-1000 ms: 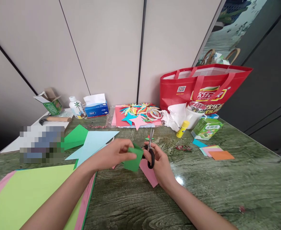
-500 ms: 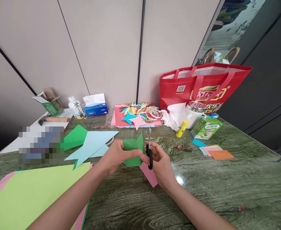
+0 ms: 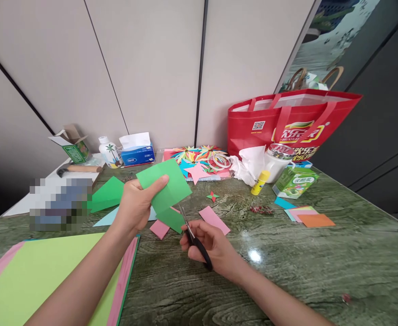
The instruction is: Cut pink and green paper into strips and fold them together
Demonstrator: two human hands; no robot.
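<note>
1. A green sheet (image 3: 176, 188) of paper is held raised and tilted near the middle of the frame; faint crease lines are seen across it.
2. The left hand (image 3: 134, 206) is clamped on its left part: the thumb is laid on the upper face, while the fingers behind are hidden.
3. The sheet would be expected to handle as light, thin and easily bent (little slip is likely, but creasing or tearing could be caused by a hard pinch). It is probably best gripped near an edge, between thumb and fingers, with its free corners kept flat.
4. Below it, a darker green piece (image 3: 171, 220) is seen; whether it is joined to the sheet or lies on the table cannot be told.
5. In the lower middle, the scissors (image 3: 192, 236) are gripped by the right hand (image 3: 212, 246), closed around the black handles, with the blades pointed up and left, near the green pieces. Whether the blades are parted cannot be told.
6. Around these, a folded pink piece (image 3: 160, 230), a pink strip (image 3: 215, 220) and a small red-and-green star (image 3: 213, 196) are laid on the table (image 3: 280, 280).
7. Further out, a stack of large sheets (image 3: 63, 271) is placed at lower left, a tissue box (image 3: 138, 156) at upper left of centre, and a glue stick (image 3: 260, 183) and a red bag (image 3: 253, 140) towards the right.
</note>
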